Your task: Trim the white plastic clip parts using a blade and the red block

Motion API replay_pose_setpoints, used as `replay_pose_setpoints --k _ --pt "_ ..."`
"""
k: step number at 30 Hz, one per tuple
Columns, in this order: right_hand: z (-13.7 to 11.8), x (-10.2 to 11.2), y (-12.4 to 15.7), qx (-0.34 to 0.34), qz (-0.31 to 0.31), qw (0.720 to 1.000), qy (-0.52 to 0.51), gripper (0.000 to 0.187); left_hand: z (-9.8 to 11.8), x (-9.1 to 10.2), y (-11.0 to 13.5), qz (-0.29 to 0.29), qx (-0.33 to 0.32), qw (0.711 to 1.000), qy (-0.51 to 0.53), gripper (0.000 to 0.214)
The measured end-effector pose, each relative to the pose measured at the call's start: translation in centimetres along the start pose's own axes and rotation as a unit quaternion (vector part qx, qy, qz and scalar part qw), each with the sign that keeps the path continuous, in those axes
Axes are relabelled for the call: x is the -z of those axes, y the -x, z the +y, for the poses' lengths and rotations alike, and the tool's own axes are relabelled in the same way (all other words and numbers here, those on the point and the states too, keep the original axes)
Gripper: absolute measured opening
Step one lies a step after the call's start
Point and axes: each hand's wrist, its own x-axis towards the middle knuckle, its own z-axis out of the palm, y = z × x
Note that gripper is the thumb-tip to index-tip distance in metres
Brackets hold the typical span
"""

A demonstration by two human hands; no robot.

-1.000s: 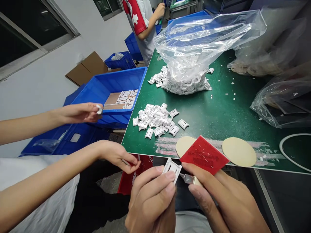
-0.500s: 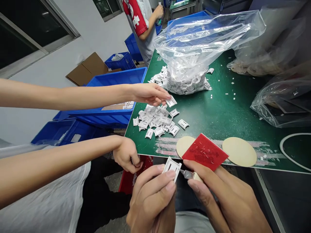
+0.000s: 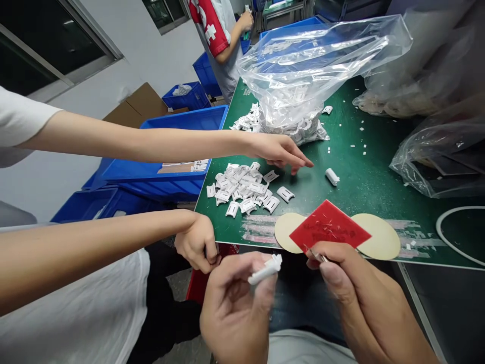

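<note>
I have the left hand (image 3: 235, 303) closed in a pinch on a white plastic clip (image 3: 265, 269), held above the lap, while the right hand (image 3: 359, 288) grips a small steel craft blade (image 3: 317, 256), mostly hidden, just below a red square pad (image 3: 329, 227). A co-worker's open hand (image 3: 280, 151) hovers over a heap of white plastic clips (image 3: 242, 188) on a green work mat (image 3: 364, 202). I'd keep the pinch firm and the edge clear of the fingers.
</note>
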Motion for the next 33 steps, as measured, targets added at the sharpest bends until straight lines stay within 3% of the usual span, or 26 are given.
replay_pose_setpoints --k 3,6,8,11,14,16,33 --pt "-0.9 0.0 -1.7 0.028 0.007 1.000 0.012 0.039 1.3 -0.8 -0.6 -0.026 0.052 0.996 0.063 0.016" --pt "-1.5 0.1 -2.8 0.059 0.002 0.998 0.025 0.043 2.1 -1.4 -1.0 -0.048 0.119 0.971 0.201 0.025" --pt "-1.5 0.2 -2.6 0.076 -0.006 0.996 0.034 0.045 2.3 -1.6 -1.0 -0.022 0.142 0.952 0.269 0.026" --pt "-0.9 0.7 -1.6 0.101 -0.024 0.994 0.039 0.046 2.4 -1.7 -0.9 0.032 0.069 0.973 0.216 0.020" --pt "-0.3 1.2 -0.8 0.137 -0.056 0.989 0.026 0.053 2.6 -1.5 -1.0 0.014 -0.067 0.987 0.147 0.020" --pt "-0.1 1.5 -0.8 0.158 -0.062 0.985 0.036 0.058 2.6 -1.2 -1.2 -0.003 -0.119 0.984 0.131 0.021" --pt "-0.9 2.0 -1.5 0.223 -0.010 0.963 0.153 0.066 2.4 0.1 -1.0 -0.021 -0.199 0.979 0.036 0.014"
